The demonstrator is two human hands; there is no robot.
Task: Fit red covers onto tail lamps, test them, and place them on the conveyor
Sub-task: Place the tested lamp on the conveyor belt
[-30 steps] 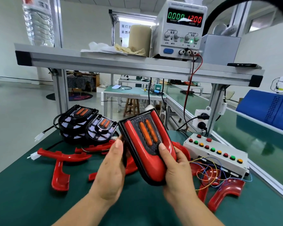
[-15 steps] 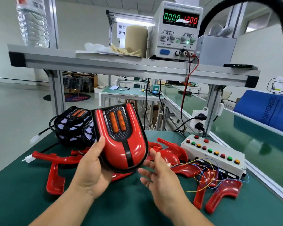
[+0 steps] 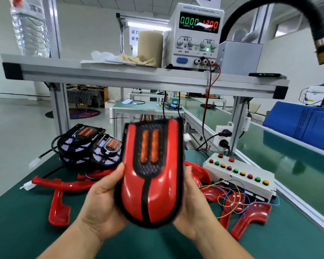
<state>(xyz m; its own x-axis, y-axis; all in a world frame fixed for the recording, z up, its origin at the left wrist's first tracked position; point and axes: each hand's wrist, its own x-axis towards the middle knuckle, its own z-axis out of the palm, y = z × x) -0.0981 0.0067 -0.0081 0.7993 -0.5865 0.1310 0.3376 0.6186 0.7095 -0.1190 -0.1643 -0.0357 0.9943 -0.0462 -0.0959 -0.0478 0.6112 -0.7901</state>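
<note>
Red loose covers [image 3: 59,184] lie on the green bench mat [image 3: 17,236] at far left, well apart from either hand. Behind them sit two uncovered tail lamps [image 3: 86,144], black-framed, touching one another. Left hand [image 3: 103,199]: thumb laid up the lamp's left edge, remaining fingers hidden behind the body, so it grips from that side. Covered tail lamp [image 3: 151,176] is held off the mat between both hands, face toward the camera, motion-blurred. Its long axis runs up and away from the person, rounded red end low by the palms, amber strips at the far upper end. Right hand [image 3: 193,208]: thumb along the right edge, palm cupping the lower corner, fingers hidden behind; it holds the lamp too. Further red covers [image 3: 251,219] and loose wiring lie beyond that hand, beside the push-button test box [image 3: 239,174]. Green conveyor [image 3: 288,150] runs farther right again. Judgement: cover appears seated; testing is next. Box and conveyor both lie rightward, so the right hand is nearer, and the lamp must travel sideways across its own axis.
</note>
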